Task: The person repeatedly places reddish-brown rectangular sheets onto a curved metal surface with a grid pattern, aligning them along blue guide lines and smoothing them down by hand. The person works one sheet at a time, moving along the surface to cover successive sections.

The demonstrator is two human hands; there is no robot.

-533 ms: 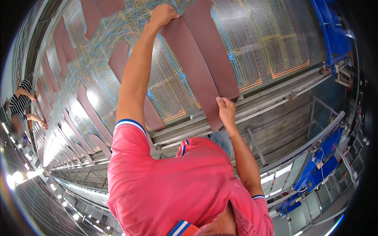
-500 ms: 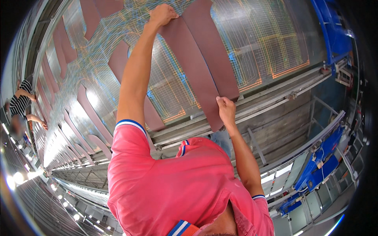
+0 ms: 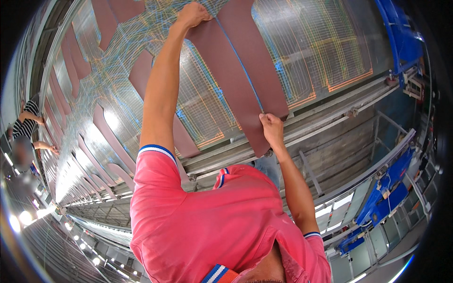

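A long brown leather-like strip (image 3: 231, 89) lies flat on a glossy wire-mesh table (image 3: 321, 52), close beside a second brown strip (image 3: 257, 56). A thin blue line runs between the two. My left hand (image 3: 192, 14) is stretched far out and closed on the strip's far end. My right hand (image 3: 272, 128) pinches the strip's near end at the table's edge. My pink shirt fills the lower part of the view.
Many more brown strips (image 3: 106, 137) lie in rows along the table to the left. Metal rails (image 3: 330, 118) edge the table below my right hand. Blue machine frames (image 3: 401, 33) stand at the right. Another person in a striped top (image 3: 28, 120) works at the far left.
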